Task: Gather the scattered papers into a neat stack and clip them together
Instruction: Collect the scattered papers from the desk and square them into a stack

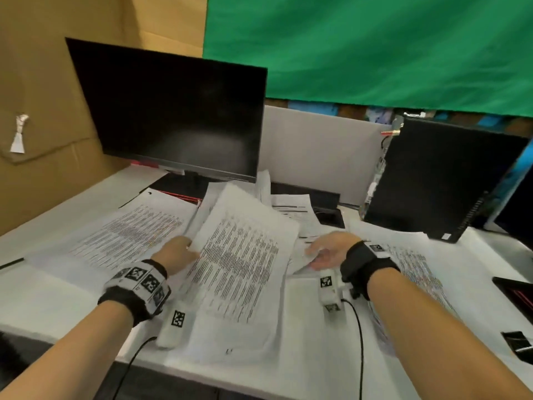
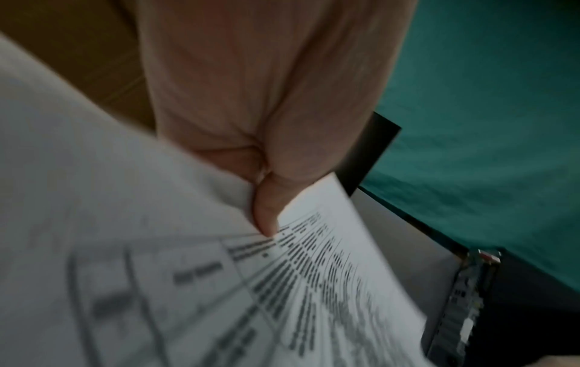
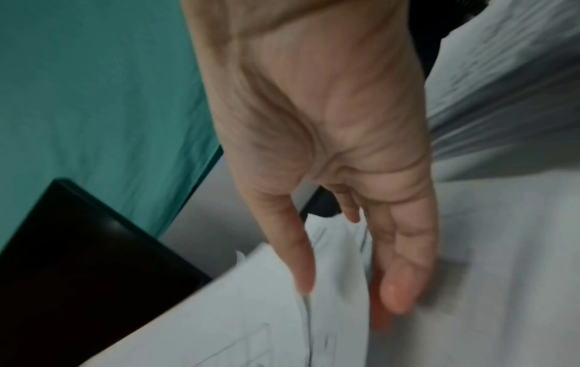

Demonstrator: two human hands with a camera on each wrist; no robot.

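Printed white papers lie scattered over the white desk [image 1: 43, 298]. My left hand [image 1: 178, 252] pinches the left edge of a sheaf of printed sheets [image 1: 242, 261], raised and tilted at the desk's middle; the thumb [image 2: 267, 213] presses on the top page [image 2: 329, 260]. My right hand [image 1: 326, 251] is to the right of that sheaf, with straight fingers [image 3: 398, 285] touching loose sheets [image 3: 251, 310]. More pages lie at the left [image 1: 129, 229], at the right [image 1: 412, 264] and behind [image 1: 291, 209]. I cannot pick out a clip for certain.
A dark monitor [image 1: 173, 116] stands at the back left and a black computer case [image 1: 438, 177] at the back right. A small black object [image 1: 516, 343] and a dark flat item [image 1: 516, 293] lie near the right edge. Cables hang from both wrists.
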